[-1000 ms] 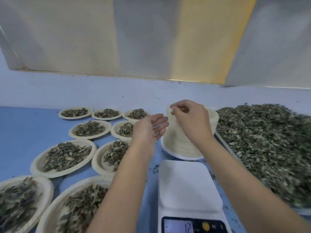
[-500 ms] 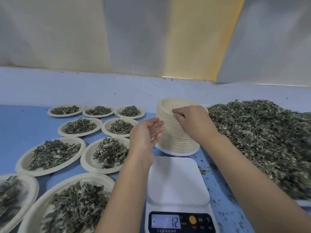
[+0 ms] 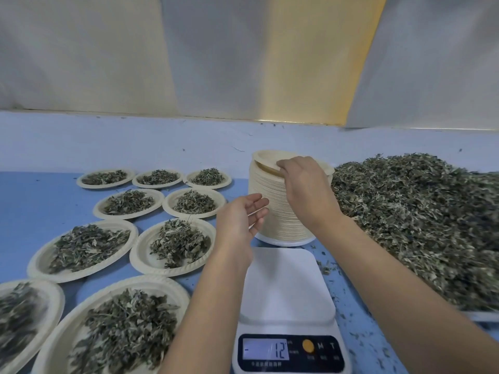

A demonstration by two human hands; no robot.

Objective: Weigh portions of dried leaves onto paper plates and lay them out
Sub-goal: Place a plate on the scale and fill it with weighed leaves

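Observation:
A tall stack of cream paper plates point(image 3: 272, 209) stands behind a white digital scale point(image 3: 287, 286) whose display reads -12. My right hand point(image 3: 305, 190) pinches the top plate point(image 3: 267, 161) at its near rim and tilts it off the stack. My left hand point(image 3: 243, 220) hovers beside the stack's left side with relaxed fingers, holding nothing. A big heap of dried leaves point(image 3: 421, 220) lies to the right. The scale's platform is bare.
Several paper plates filled with leaves point(image 3: 81, 248) lie in rows on the blue table point(image 3: 35, 203) to the left. Leaf crumbs are scattered to the right of the scale. A pale wall rises behind the table.
My right hand has dropped onto the stack's top and lifted the top plate's edge. My left hand stays beside the stack. The camera has tilted slightly.

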